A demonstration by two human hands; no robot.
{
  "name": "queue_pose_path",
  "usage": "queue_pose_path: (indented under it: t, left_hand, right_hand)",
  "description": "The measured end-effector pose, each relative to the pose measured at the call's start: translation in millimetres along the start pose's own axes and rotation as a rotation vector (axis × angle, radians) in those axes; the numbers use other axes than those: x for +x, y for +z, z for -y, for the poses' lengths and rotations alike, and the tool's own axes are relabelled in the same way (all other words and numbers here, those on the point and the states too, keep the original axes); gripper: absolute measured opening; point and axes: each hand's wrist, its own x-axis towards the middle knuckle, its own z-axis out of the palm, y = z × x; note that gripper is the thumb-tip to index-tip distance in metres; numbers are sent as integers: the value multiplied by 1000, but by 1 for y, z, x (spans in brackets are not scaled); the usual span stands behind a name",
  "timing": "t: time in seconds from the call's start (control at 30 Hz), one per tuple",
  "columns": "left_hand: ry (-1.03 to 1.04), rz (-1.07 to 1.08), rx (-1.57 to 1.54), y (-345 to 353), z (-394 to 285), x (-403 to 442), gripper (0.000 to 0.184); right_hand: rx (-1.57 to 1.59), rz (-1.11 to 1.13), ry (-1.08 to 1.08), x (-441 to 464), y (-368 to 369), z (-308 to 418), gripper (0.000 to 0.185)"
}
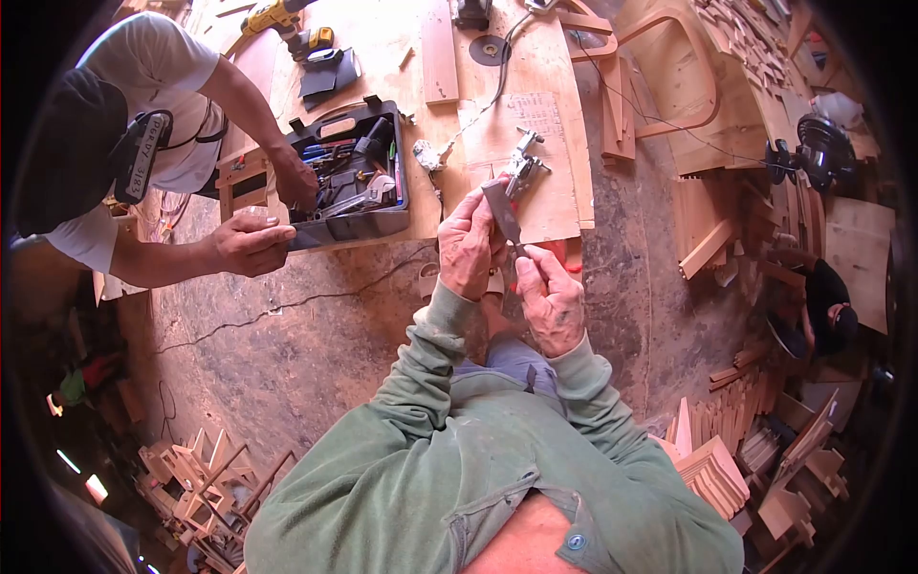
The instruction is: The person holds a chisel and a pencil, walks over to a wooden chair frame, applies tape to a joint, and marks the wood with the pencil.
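Note:
A dark, flat, blade-like tool [500, 209] is held up in front of my body at the table edge. My left hand [467, 244] has its fingers closed round the tool's wide upper part. The narrow lower end is pinched in my right hand [552, 301]. Just beyond my hands, a metal clamp-like device [523, 163] lies on a thin wooden board [559, 191]. To the left, a co-worker's hand reaches into an open black toolbox [400, 215] full of hand tools; the co-worker's other hand is in front of its near left corner.
The wooden worktable [382, 81] also bears a yellow drill [277, 17], a dark disc [490, 50], a plank [440, 57] and a cable. Wooden frames [712, 72] stand right, near a black fan [824, 143]. Another person crouches far right. Wood pieces [712, 478] are stacked lower right.

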Motion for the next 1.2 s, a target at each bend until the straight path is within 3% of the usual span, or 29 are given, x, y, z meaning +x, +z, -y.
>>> queue_pose_path:
  t: [0.27,0.33,0.4,0.43,0.5,0.57,0.93,1.2]
  left_hand:
    - [57,-83,136,5,6,0,30]
    - [41,-95,245,2,9,-4,30]
    - [8,-38,161,4,33,-12,30]
    - [-34,-4,106,8,32,-16,30]
    - [-40,-34,77,6,22,-13,31]
    - [57,-55,77,2,18,-4,30]
    - [31,-58,26,3,15,-8,30]
    - [-39,-51,133,1,37,-20,30]
  right_hand:
    - [-35,-34,-21,3,8,-2,24]
    - [-122,-95,-61,13,8,-6,23]
    - [-133,-186,-140,34,3,-6,23]
    - [62,-123,34,40,0,-12,25]
    - [106,-17,225,39,-17,-10,24]
    - [14,11,162,23,-14,-8,25]
    - [3,-35,18,2,6,-11,24]
    - [139,-55,171,25,-12,-17,25]
